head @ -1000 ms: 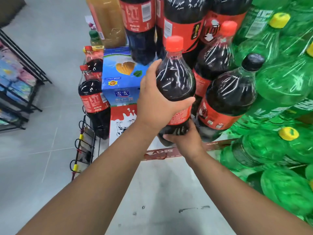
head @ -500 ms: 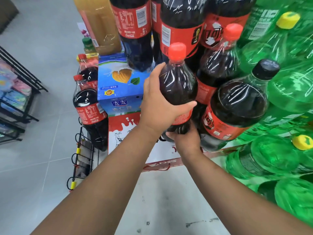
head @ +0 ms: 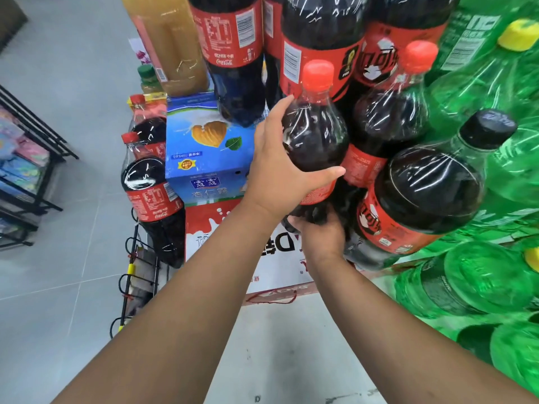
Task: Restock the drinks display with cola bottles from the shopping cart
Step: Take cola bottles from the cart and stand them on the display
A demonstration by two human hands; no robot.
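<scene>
Cola bottle (head: pixel 316 132), just beside a red-capped bottle (head: pixel 388 118) at its 3 o'clock, is held cap-up w/ left hand (head: pixel 277 173) clamped round its body & right hand (head: pixel 319 237) cupped under its base, prob. so the weight is borne from below.

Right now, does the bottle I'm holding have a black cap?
No, the cola bottle in the left hand has a red cap.

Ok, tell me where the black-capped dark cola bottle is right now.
In the head view the black-capped dark cola bottle sits at centre right, between a red-capped cola bottle on its left and the green plastic bottles on its right.
</scene>
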